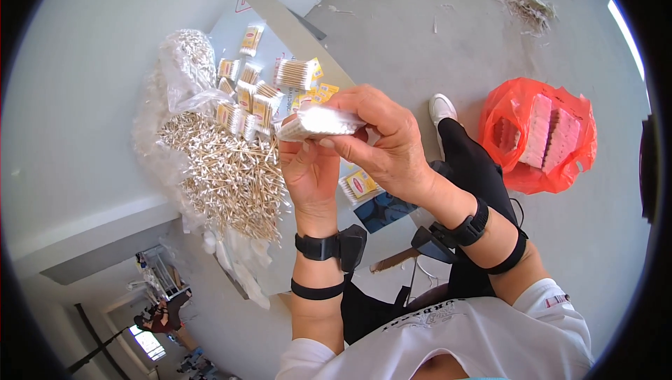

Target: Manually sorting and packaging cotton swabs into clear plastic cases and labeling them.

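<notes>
A clear plastic packet of cotton swabs (323, 122), its white tips massed at the near side, is held up above the table between both hands. My left hand (309, 173) grips it from below at the left end, with most of its fingers hidden behind it. My right hand (392, 143) pinches its right end between thumb and fingers. Beyond the hands lies a flat bundle of loose swabs (294, 73) next to yellow printed cards (326, 92). A filled swab packet with a yellow label (360, 184) rests on the table, just below my right hand.
A large heap of loose cotton swabs (231, 177) spills from a clear plastic bag (192, 93) on the table's left. Several filled packets (262, 110) lie beside it. On the floor at right stand a red bag (500, 110) with pink-and-white packs and a scrap pile (526, 8).
</notes>
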`<move>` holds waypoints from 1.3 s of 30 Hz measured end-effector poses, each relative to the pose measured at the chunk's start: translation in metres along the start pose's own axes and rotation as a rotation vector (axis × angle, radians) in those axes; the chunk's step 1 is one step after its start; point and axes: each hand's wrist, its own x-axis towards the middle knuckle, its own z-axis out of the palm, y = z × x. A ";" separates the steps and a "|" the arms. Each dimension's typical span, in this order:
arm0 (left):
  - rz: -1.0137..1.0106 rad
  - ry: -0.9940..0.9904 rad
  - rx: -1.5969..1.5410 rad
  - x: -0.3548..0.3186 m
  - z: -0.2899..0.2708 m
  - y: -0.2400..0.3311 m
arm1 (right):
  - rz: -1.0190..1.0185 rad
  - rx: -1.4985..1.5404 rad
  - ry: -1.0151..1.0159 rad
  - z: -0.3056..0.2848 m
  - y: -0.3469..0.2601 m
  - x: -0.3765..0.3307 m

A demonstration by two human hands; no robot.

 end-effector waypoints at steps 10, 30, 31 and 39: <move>0.556 -0.396 1.549 0.001 0.051 0.054 | -0.183 -0.195 -0.092 -0.018 0.011 -0.014; 0.537 -0.487 1.559 -0.012 0.055 0.059 | -0.387 -0.321 -0.209 -0.017 0.011 -0.011; 0.540 -0.504 1.568 -0.013 0.054 0.059 | -0.384 -0.320 -0.211 -0.017 0.012 -0.012; 0.477 -0.622 1.659 -0.019 0.052 0.067 | -0.392 -0.440 -0.314 -0.020 0.014 -0.018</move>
